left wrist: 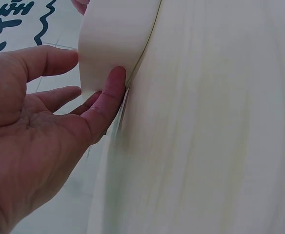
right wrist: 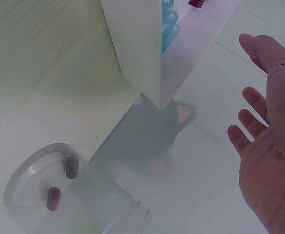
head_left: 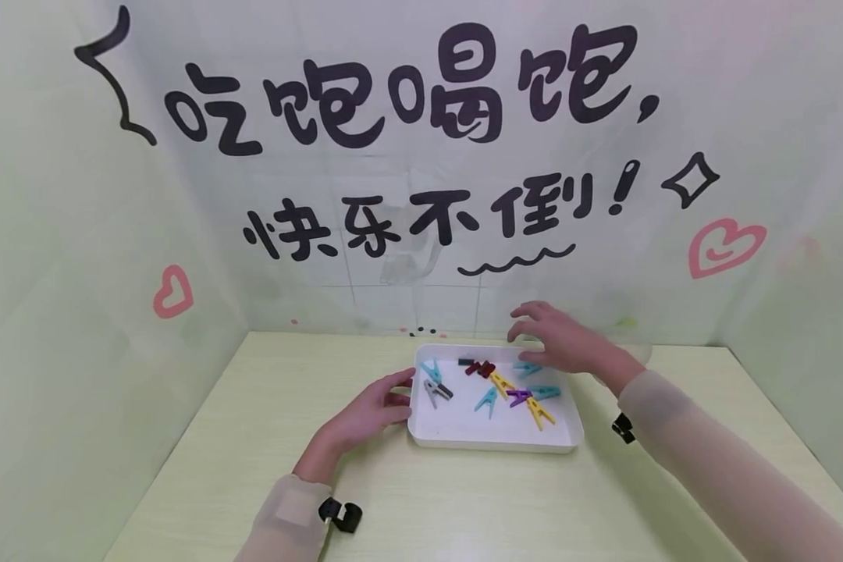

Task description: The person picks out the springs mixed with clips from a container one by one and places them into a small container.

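A shallow white tray [head_left: 495, 437] holds several clothespins in teal, yellow, purple and grey, including a grey one [head_left: 432, 393] and a front yellow one [head_left: 539, 414]. Small ribbed pieces [head_left: 487, 369], dark red and dark grey, lie among them. My left hand [head_left: 375, 406] is at the tray's left side; the fingertips [left wrist: 114, 87] rest against its outer wall. Over the back right corner is my right hand [head_left: 560, 337], fingers spread and apart, nothing held, near a teal clothespin [head_left: 528, 367]. Part of that clothespin is hidden under the hand.
A clear plastic jar [right wrist: 101, 195] stands on the table right of the tray, with a red ribbed piece [right wrist: 53, 199] and a grey ribbed piece [right wrist: 71, 167] at its bottom. Behind the table [head_left: 288, 406] hangs a printed curtain [head_left: 421, 304], with more curtain on both sides.
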The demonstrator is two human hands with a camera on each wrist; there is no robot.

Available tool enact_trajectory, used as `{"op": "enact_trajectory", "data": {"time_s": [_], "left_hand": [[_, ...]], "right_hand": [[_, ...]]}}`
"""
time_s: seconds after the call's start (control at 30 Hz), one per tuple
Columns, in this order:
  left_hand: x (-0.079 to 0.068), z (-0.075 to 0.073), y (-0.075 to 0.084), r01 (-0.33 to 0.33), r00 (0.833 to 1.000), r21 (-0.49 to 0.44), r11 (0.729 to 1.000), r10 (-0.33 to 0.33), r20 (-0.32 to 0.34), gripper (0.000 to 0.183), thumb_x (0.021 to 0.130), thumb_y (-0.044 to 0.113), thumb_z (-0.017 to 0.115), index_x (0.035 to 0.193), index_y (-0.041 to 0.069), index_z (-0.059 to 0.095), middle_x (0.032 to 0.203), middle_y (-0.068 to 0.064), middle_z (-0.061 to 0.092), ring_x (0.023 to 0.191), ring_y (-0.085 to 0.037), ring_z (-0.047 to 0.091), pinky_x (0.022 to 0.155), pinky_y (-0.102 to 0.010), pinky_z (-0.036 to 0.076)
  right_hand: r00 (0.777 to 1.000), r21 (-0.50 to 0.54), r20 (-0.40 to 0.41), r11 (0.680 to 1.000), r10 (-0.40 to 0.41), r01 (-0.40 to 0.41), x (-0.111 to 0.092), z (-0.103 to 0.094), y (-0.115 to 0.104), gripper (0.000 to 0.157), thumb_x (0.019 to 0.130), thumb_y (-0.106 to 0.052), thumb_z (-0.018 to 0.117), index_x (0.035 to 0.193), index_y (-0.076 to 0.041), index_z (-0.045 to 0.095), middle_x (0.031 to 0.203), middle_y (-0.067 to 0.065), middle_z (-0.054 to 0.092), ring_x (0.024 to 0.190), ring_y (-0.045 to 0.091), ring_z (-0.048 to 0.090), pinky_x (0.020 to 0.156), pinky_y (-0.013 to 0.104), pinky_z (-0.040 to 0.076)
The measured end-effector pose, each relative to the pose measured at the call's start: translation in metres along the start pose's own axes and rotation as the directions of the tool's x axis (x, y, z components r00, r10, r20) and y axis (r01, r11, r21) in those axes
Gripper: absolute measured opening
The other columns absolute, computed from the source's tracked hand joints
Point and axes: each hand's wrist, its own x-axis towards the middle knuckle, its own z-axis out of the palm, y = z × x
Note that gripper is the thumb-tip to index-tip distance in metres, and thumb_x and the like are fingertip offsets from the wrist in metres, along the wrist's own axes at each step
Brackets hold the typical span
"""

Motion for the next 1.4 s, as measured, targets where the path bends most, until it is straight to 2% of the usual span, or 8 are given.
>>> {"op": "enact_trajectory", "data": {"time_s": [0.2, 0.53, 0.97, 1.2, 1.4], "left_hand": [[0.000, 0.000, -0.001, 0.006, 1.000, 0.009, 1.000, -0.006, -0.011, 0.068, 0.102, 0.002, 0.063, 0.164, 0.002, 0.035, 0.155, -0.016, 0.049, 0.129, -0.033, 0.057, 0.106, -0.044, 0.053], [-0.001, 0.000, 0.003, 0.001, 1.000, 0.021, 1.000, 0.000, -0.005, 0.068, 0.102, 0.002, 0.062, 0.165, 0.002, 0.035, 0.155, -0.017, 0.048, 0.128, -0.033, 0.057, 0.106, -0.044, 0.053], [-0.001, 0.000, 0.003, 0.008, 1.000, 0.004, 1.000, -0.008, -0.003, 0.068, 0.102, 0.002, 0.062, 0.165, 0.003, 0.035, 0.155, -0.017, 0.048, 0.130, -0.034, 0.057, 0.105, -0.042, 0.053], [-0.001, 0.000, 0.003, 0.005, 1.000, -0.005, 1.000, -0.005, 0.004, 0.068, 0.102, 0.001, 0.062, 0.165, 0.002, 0.034, 0.156, -0.019, 0.048, 0.131, -0.036, 0.057, 0.106, -0.044, 0.053], [-0.001, 0.000, 0.002, 0.006, 1.000, 0.001, 1.000, -0.006, -0.002, 0.069, 0.102, 0.001, 0.063, 0.164, 0.003, 0.035, 0.156, -0.018, 0.048, 0.130, -0.035, 0.057, 0.106, -0.044, 0.053]], "right_hand": [[0.993, -0.035, 0.099, 0.997, -0.059, 0.063, 0.020, 0.009, -0.003, 0.029, 0.093, -0.016, 0.084, 0.120, -0.020, 0.076, 0.150, 0.018, 0.056, 0.141, 0.041, 0.046, 0.114, 0.060, 0.043], [0.974, -0.075, 0.225, 0.996, -0.029, 0.047, 0.040, 0.025, -0.006, 0.027, 0.094, -0.021, 0.084, 0.117, -0.033, 0.077, 0.152, 0.010, 0.056, 0.142, 0.036, 0.048, 0.114, 0.059, 0.044], [0.950, -0.071, 0.312, 0.997, 0.025, -0.003, 0.049, 0.039, -0.015, 0.031, 0.093, -0.018, 0.084, 0.118, -0.034, 0.077, 0.154, 0.005, 0.053, 0.144, 0.033, 0.044, 0.116, 0.058, 0.043], [0.950, -0.087, 0.311, 0.996, 0.022, 0.006, 0.049, 0.045, -0.011, 0.030, 0.093, -0.019, 0.084, 0.119, -0.033, 0.078, 0.152, 0.006, 0.055, 0.143, 0.033, 0.045, 0.116, 0.058, 0.042], [0.951, -0.100, 0.303, 0.994, 0.063, -0.034, 0.049, 0.047, -0.012, 0.027, 0.094, -0.019, 0.083, 0.118, -0.029, 0.080, 0.151, 0.006, 0.056, 0.142, 0.032, 0.046, 0.115, 0.057, 0.043]]}}
